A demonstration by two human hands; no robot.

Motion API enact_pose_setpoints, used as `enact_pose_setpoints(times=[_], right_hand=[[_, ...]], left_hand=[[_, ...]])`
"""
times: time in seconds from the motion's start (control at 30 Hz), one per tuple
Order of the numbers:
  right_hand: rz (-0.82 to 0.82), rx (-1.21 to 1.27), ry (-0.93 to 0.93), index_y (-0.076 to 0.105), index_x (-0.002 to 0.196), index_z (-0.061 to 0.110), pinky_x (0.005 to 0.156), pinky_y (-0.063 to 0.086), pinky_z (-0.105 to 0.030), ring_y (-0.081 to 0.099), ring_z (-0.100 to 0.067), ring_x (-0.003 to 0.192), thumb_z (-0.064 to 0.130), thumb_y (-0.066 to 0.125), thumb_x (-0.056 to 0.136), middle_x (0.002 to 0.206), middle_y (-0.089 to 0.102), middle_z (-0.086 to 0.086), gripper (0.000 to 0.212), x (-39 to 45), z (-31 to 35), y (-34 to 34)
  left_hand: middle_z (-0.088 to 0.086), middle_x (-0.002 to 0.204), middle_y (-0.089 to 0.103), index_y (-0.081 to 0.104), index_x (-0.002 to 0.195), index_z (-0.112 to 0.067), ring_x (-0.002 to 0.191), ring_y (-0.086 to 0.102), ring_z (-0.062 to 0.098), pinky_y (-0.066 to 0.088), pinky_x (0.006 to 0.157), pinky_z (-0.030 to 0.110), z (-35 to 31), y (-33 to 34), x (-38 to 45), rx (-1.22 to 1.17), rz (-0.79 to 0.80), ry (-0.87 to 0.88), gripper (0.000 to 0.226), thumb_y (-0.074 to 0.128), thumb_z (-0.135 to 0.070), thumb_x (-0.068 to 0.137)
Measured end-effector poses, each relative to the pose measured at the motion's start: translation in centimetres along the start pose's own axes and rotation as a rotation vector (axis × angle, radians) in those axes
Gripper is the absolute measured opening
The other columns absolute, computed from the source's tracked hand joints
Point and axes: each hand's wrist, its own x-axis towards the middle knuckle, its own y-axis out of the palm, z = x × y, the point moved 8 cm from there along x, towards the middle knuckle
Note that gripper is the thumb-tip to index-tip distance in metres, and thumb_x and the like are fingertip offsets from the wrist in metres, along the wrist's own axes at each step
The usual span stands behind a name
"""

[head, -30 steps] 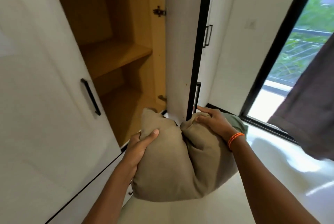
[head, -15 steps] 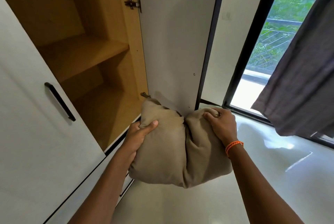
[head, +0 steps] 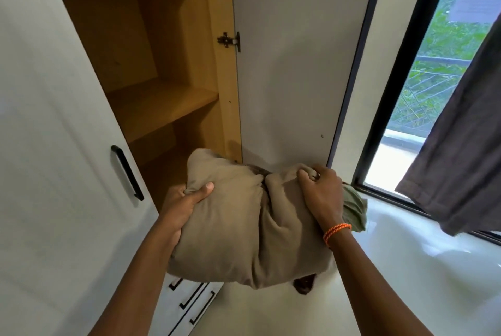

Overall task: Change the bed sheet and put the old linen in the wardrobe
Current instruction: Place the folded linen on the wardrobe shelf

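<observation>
A bundled beige-green old linen (head: 244, 227) hangs in front of me, held between both hands. My left hand (head: 184, 205) grips its left side, thumb on top and fingers underneath. My right hand (head: 322, 192) grips the top right fold with curled fingers; an orange band circles that wrist. The open wardrobe (head: 151, 64) stands just beyond the bundle, with a bare wooden shelf (head: 162, 105) at about chest height and a lower compartment partly hidden behind the linen.
The wardrobe's open door (head: 292, 64) stands straight ahead on its hinge. A closed white door with a black handle (head: 127, 173) is on the left, drawers (head: 189, 303) below. A window and dark curtain (head: 461, 151) fill the right over glossy white floor.
My view has swung left and closer to the wardrobe opening. The bundle has risen slightly toward the lower compartment, both hands keeping the same hold.
</observation>
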Motion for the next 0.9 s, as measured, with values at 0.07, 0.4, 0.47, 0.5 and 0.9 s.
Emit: enact_pose_setpoints(times=[0.07, 0.4, 0.47, 0.5, 0.9], right_hand=[[0.050, 0.006, -0.095, 0.073, 0.096, 0.025, 0.076, 0.059, -0.042, 0.068, -0.018, 0.080, 0.046, 0.059, 0.090, 0.087, 0.074, 0.006, 0.026, 1.8, 2.6, 2.1], [0.040, 0.148, -0.343, 0.061, 0.126, 0.034, 0.086, 0.056, -0.040, 0.065, -0.021, 0.105, 0.052, 0.048, 0.082, 0.118, 0.069, 0.005, 0.049, 17.9, 16.4, 16.4], [0.018, 0.170, -0.359, 0.062, 0.120, 0.034, 0.079, 0.057, -0.037, 0.066, -0.018, 0.098, 0.055, 0.047, 0.080, 0.113, 0.069, 0.006, 0.048, 21.8, 19.5, 18.9], [0.031, 0.186, -0.368, 0.064, 0.118, 0.034, 0.076, 0.056, -0.034, 0.066, -0.017, 0.096, 0.054, 0.049, 0.081, 0.112, 0.069, 0.005, 0.045, 23.9, 21.2, 20.7], [0.175, -0.015, -0.649, 0.056, 0.138, 0.023, 0.091, 0.053, -0.045, 0.064, -0.040, 0.110, 0.038, 0.050, 0.097, 0.127, 0.065, -0.016, 0.043, 39.3, 34.5, 41.2]], left_hand=[[0.003, 0.105, 0.079, 0.076, 0.109, -0.015, 0.101, 0.074, 0.028, 0.060, 0.091, 0.048, -1.7, -1.6, 1.6, 0.028, -0.056, 0.036, 0.042, 0.086, -0.046, 0.082], [0.000, 0.094, 0.076, 0.074, 0.091, -0.022, 0.091, 0.071, 0.022, 0.056, 0.082, 0.040, -12.6, -8.0, 13.2, 0.009, -0.469, 0.298, 0.023, 0.080, -0.045, 0.090], [-0.002, 0.099, 0.077, 0.075, 0.096, -0.026, 0.096, 0.072, 0.022, 0.057, 0.089, 0.044, -14.4, -9.4, 16.5, -0.059, -0.495, 0.323, 0.018, 0.080, -0.043, 0.091], [-0.002, 0.106, 0.076, 0.075, 0.102, -0.026, 0.101, 0.071, 0.022, 0.056, 0.094, 0.045, -15.5, -10.4, 18.5, -0.087, -0.516, 0.319, 0.020, 0.079, -0.042, 0.092], [0.021, 0.153, 0.053, 0.056, 0.147, -0.003, 0.142, 0.048, 0.041, 0.037, 0.114, 0.047, -19.3, -22.8, 35.2, 0.116, -1.056, 0.167, 0.074, 0.071, -0.053, 0.095]])
